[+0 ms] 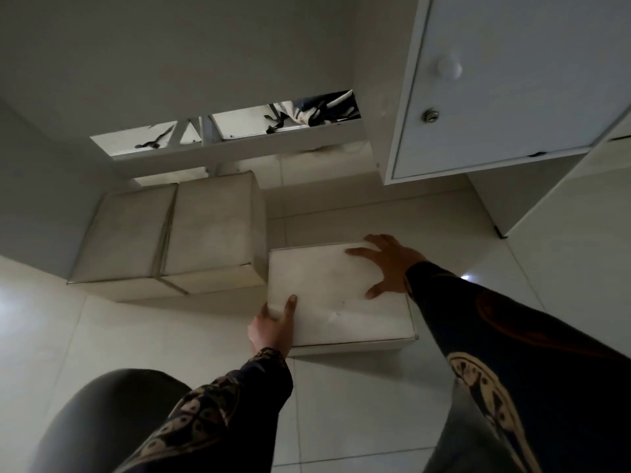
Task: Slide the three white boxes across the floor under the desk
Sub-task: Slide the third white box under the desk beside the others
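two white boxes are sitting side by side in the shadow under the desk [239,39]: the left box [126,230] and the middle box [213,223] are touching along one long edge, and both are lying close to the back panel with its open slot [218,131]. by my reading those two are already where they belong. the third box [338,295] is lying on the tiled floor [102,336] nearer the person, out in brighter light, its far left corner just beside the middle box's near right corner; whether the two are touching i cannot tell. the left hand [273,327] is gripping the third box at its near left corner, thumb lying on the lid and the other fingers hidden around the side, so i cannot tell how they are set. the right hand [389,264] is lying flat on the lid near the far right corner, fingers spread wide and the thumb pointing back along the right edge. both sleeves are reaching forward over the knees. so the task is looking roughly two thirds done: what is left is pushing this last box forward into the gap to the right of the middle box, between it and the cabinet [505,87] with the round knob. the gap is looking wide enough, though the box's left side is going to be passing close along the middle box.
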